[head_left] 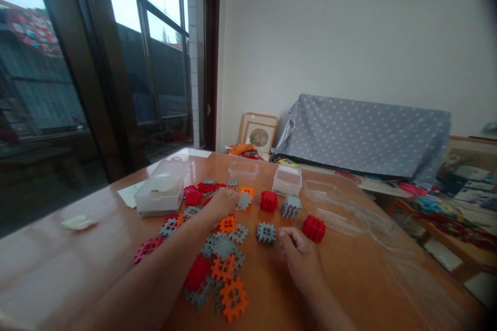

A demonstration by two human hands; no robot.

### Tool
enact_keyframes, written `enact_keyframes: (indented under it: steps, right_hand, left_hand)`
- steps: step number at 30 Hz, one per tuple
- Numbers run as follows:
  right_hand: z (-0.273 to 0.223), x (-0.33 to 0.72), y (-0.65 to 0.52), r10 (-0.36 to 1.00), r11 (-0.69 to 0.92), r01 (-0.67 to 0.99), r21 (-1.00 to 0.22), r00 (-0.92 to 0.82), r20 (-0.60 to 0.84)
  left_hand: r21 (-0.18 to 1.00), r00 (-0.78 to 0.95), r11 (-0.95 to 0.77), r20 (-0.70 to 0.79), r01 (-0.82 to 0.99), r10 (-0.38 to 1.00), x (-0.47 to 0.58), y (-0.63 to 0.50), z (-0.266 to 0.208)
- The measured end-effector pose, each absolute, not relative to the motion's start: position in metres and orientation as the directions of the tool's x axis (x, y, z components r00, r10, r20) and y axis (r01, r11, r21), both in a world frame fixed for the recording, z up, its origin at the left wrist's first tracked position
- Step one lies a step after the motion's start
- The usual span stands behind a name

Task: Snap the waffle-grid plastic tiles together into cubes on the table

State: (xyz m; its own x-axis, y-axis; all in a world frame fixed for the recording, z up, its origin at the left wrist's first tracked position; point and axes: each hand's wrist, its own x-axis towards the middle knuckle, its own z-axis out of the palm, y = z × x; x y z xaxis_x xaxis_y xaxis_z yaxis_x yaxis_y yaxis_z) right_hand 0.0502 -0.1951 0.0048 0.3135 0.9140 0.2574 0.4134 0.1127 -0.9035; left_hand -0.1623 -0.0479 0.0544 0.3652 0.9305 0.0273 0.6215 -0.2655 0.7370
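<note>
My left hand (224, 202) reaches across a spread of interlocking plastic tiles, its fingers curled. A grey tile (244, 200) lies at its fingertips; whether the fingers grip anything is hidden. Around my left forearm are more tiles, among them an orange window tile (234, 299), a red tile (198, 271) and a pink window tile (148, 250). My right hand (301, 254) rests closed on the table, with nothing visible in it. Close by are a stack of grey window tiles (266, 233) and a red stack (313, 228). Farther back stand another red stack (268, 200) and a grey stack (291, 207).
A lidded clear box (160, 196) stands at the left beside a paper sheet (131, 194). At the back is a small clear box (287, 180). Several clear plastic trays (341, 221) lie along the right, and a crumpled wrapper (78, 222) is at far left.
</note>
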Motion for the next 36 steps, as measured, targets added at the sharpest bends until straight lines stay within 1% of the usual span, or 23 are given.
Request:
enact_keyframes:
  steps: [2,4,9,11,15,19,22,24,26,29,33,36]
  right_hand:
    - [0.006,0.048,-0.196,0.916,0.120,0.424,-0.898,0.301,0.264]
    - [0.008,0.047,-0.197,0.920,0.121,0.425,-0.897,0.292,0.262]
    - [0.009,0.043,-0.198,0.921,0.150,0.383,-0.911,0.280,0.269]
    - [0.010,0.041,-0.199,0.935,0.144,0.330,-0.933,0.265,0.237]
    - [0.015,0.033,-0.204,0.974,0.095,0.169,-0.981,0.190,0.127]
    - [0.025,0.023,-0.210,0.987,0.085,0.007,-0.996,0.136,0.085]
    - [0.028,0.020,-0.212,0.991,0.041,-0.110,-0.993,0.130,0.026]
    - [0.029,0.020,-0.212,0.992,0.011,-0.139,-0.990,0.122,-0.007]
    - [0.028,0.022,-0.212,0.992,0.000,-0.140,-0.990,0.123,-0.017]
    - [0.024,0.025,-0.209,0.989,0.034,-0.095,-0.995,0.145,0.020]
    - [0.014,0.022,-0.204,0.962,0.121,0.004,-0.993,0.244,0.119]
    - [0.007,0.015,-0.202,0.932,0.171,0.170,-0.970,0.292,0.216]
  left_hand:
    - [0.822,0.335,-0.189,-0.002,0.537,0.942,-0.164,-0.056,0.056]
    - [0.879,0.319,-0.124,-0.033,0.461,0.947,-0.164,-0.066,0.059]
    - [0.945,0.345,-0.045,-0.074,0.325,0.936,-0.164,-0.096,0.069]
    - [0.964,0.380,-0.019,-0.087,0.266,0.921,-0.161,-0.108,0.070]
    - [0.992,0.464,0.070,-0.110,0.103,0.879,-0.150,-0.128,0.063]
    - [0.991,0.538,0.108,-0.133,0.079,0.833,-0.141,-0.138,0.052]
    - [0.991,0.561,0.089,-0.129,0.099,0.818,-0.141,-0.139,0.046]
    - [0.992,0.569,0.052,-0.109,0.115,0.815,-0.142,-0.138,0.044]
    - [0.990,0.579,0.002,-0.083,0.139,0.811,-0.145,-0.138,0.043]
    - [0.987,0.587,-0.039,-0.060,0.154,0.808,-0.147,-0.137,0.043]
    - [0.991,0.542,0.057,-0.113,0.118,0.833,-0.143,-0.138,0.040]
    - [0.990,0.517,0.138,-0.133,0.029,0.846,-0.139,-0.140,0.037]
